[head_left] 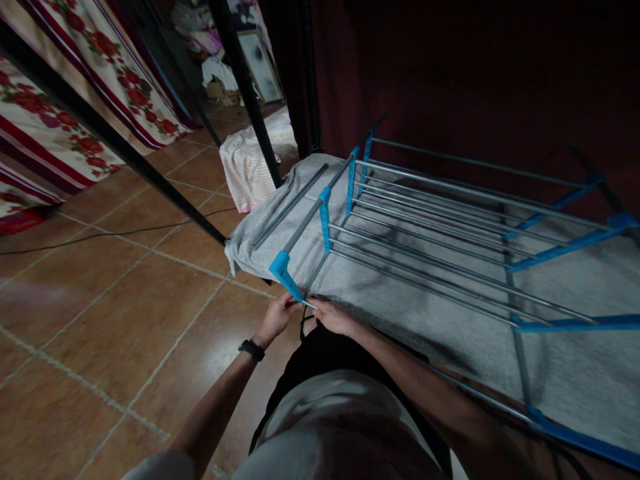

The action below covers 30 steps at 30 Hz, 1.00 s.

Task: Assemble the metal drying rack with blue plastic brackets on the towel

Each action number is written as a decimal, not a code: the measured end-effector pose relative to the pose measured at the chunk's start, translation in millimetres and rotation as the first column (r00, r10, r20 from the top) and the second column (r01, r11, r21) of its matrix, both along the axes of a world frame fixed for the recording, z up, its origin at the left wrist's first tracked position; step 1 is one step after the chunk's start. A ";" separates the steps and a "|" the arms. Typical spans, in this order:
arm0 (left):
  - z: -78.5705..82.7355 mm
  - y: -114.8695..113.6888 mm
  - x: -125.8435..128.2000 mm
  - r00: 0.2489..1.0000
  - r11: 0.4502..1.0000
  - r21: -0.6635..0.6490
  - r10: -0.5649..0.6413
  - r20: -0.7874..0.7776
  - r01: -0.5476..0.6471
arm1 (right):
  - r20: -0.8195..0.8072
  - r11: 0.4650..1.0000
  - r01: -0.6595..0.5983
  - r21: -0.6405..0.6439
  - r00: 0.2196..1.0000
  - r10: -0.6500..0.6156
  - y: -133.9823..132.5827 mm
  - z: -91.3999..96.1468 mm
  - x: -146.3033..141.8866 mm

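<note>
A partly assembled rack of metal tubes (425, 175) and blue plastic brackets lies on a grey cloth (400, 300). My left hand (278, 317) is closed at the lower end of the nearest left blue bracket (283, 268), its fingertips partly hidden beneath it. Beside it, my right hand (334, 316) pinches a thin metal tube (311, 304) where the tube meets that bracket. Most of this tube passes under my right hand and forearm, and it shows again near a blue bracket (575, 430) at lower right.
A loose grey tube (293, 205) rests on the cloth left of the rack. Black metal posts (245, 87) rise at the left. A black cable (125, 233) crosses the tiled floor (165, 300). Beyond are a floral curtain (90, 100) and a striped cloth (250, 167).
</note>
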<state>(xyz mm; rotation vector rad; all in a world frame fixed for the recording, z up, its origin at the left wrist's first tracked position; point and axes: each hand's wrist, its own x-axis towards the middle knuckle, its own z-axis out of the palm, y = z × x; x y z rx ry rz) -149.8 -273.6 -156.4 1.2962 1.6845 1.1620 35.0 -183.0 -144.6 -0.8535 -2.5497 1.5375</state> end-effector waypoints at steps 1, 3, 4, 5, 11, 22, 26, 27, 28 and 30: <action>-0.4 0.0 -0.2 1.000 1.000 0.002 -0.002 -0.006 0.002 | -0.008 1.000 -0.002 -0.012 1.000 0.002 0.0 -0.5 -0.3; -0.8 -0.5 -0.3 0.999 1.000 -0.004 -0.005 -0.038 0.005 | -0.019 0.999 -0.001 -0.039 1.000 0.000 -0.3 -1.3 -1.1; -0.7 -0.8 -0.1 0.999 1.000 -0.009 -0.005 -0.054 0.004 | -0.021 0.999 0.004 -0.044 1.000 -0.005 -0.5 -1.4 -1.4; -0.3 -1.2 0.2 0.998 1.000 -0.013 -0.004 -0.065 0.003 | -0.021 0.999 0.008 -0.047 1.000 -0.009 -0.7 -1.5 -1.6; 5.6 -1.2 2.2 0.994 0.999 -0.049 -0.005 -0.108 0.000 | -0.040 0.998 0.004 -0.062 0.999 -0.007 0.6 1.0 -1.4; 11.5 -1.9 6.3 0.990 0.998 -0.060 0.017 -0.137 -0.025 | -0.026 0.998 0.001 -0.064 1.000 -0.003 1.2 0.7 -5.1; 13.6 -2.9 7.0 0.996 0.998 -0.059 -0.002 -0.087 -0.003 | -0.032 1.000 0.007 -0.016 0.999 -0.008 -1.6 15.8 -4.2; 13.4 -3.2 6.9 0.997 0.998 -0.061 -0.009 -0.072 0.004 | -0.038 1.000 0.011 0.003 0.999 -0.011 -2.8 20.7 -3.1; 12.9 -3.4 6.8 0.999 0.998 -0.062 -0.014 -0.052 0.011 | -0.045 1.000 0.018 0.024 0.999 -0.017 -4.3 25.5 -1.5; 12.0 -3.1 7.4 1.000 0.999 -0.053 -0.010 -0.002 0.009 | -0.062 0.997 0.042 0.069 0.997 -0.038 -7.9 34.0 5.1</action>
